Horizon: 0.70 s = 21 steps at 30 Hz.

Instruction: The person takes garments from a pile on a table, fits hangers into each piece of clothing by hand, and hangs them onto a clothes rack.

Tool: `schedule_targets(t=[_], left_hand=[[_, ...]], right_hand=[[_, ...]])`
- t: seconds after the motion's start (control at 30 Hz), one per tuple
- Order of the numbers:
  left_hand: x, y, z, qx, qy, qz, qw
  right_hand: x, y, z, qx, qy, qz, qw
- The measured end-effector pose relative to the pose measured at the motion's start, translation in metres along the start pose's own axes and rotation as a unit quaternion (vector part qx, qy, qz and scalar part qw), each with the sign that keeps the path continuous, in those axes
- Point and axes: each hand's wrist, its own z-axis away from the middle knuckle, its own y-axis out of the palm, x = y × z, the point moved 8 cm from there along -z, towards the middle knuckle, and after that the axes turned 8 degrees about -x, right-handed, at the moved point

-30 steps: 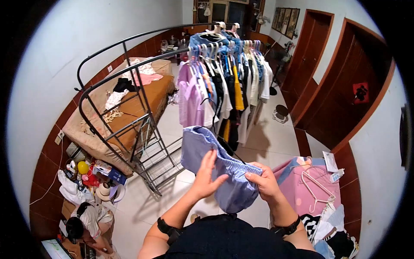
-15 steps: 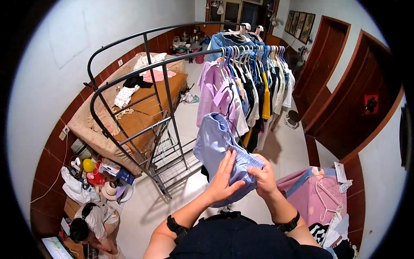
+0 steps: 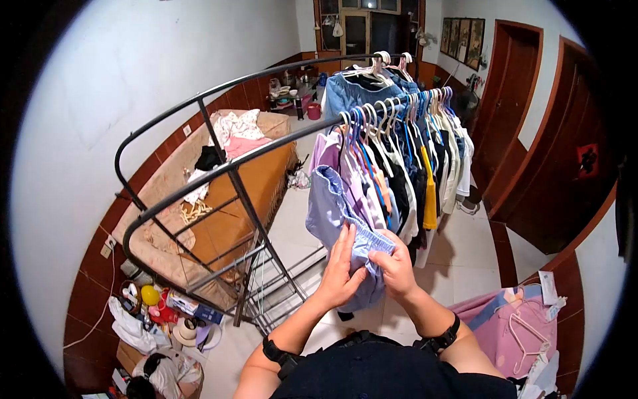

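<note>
Light blue shorts (image 3: 325, 207) with a gathered elastic waistband are held up in front of my chest, beside the near end of the clothes rack. My right hand (image 3: 397, 266) pinches the waistband at its right end between thumb and fingers. Against the front of the fabric lies my left hand (image 3: 340, 271), fingers long and thumb apart, gripping near the waistband's middle. Just behind the shorts, a row of garments on hangers includes a lilac shirt (image 3: 325, 149) and a yellow garment (image 3: 429, 199). Whether a hanger is inside the shorts is hard to tell.
The black metal rack (image 3: 232, 174) spans the middle, with denim (image 3: 352, 93) on its far rail. A sofa bed (image 3: 269, 174) with loose clothes stands left. A pink cover (image 3: 495, 326) bears a white hanger (image 3: 525, 342) at right. Another person (image 3: 169, 372) is low at left.
My view has tilted up and swung left, so the rack appears lower and nearer. The shorts have come closer to the hanging garments; both hands keep the same hold.
</note>
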Motion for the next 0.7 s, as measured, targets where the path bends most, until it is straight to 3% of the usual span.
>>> schedule_targets(t=[0.13, 0.3, 0.37, 0.4, 0.53, 0.6, 0.7], left_hand=[[0.024, -0.001, -0.044, -0.017, 0.020, -0.004, 1.000], [0.068, 0.009, -0.069, -0.026, -0.008, 0.019, 0.999], [0.086, 0.017, -0.066, -0.008, -0.028, 0.016, 0.999], [0.096, 0.021, -0.062, 0.006, -0.046, 0.009, 0.999], [0.118, 0.034, -0.046, 0.050, -0.052, 0.022, 0.997], [0.124, 0.042, -0.039, 0.073, -0.031, 0.023, 0.997], [0.132, 0.052, -0.029, 0.128, -0.041, -0.006, 0.991]], right_hand=[[-0.007, -0.006, -0.052, -0.012, -0.012, -0.031, 0.999], [-0.022, -0.022, -0.097, -0.027, -0.035, 0.036, 0.998], [-0.033, -0.032, -0.102, -0.031, -0.051, 0.176, 0.983], [-0.037, -0.037, -0.100, -0.042, -0.050, 0.177, 0.982], [-0.030, -0.035, -0.086, -0.065, -0.092, 0.331, 0.937], [-0.036, -0.043, -0.077, -0.091, -0.213, 0.431, 0.872], [-0.031, -0.040, -0.058, -0.114, -0.239, 0.491, 0.830]])
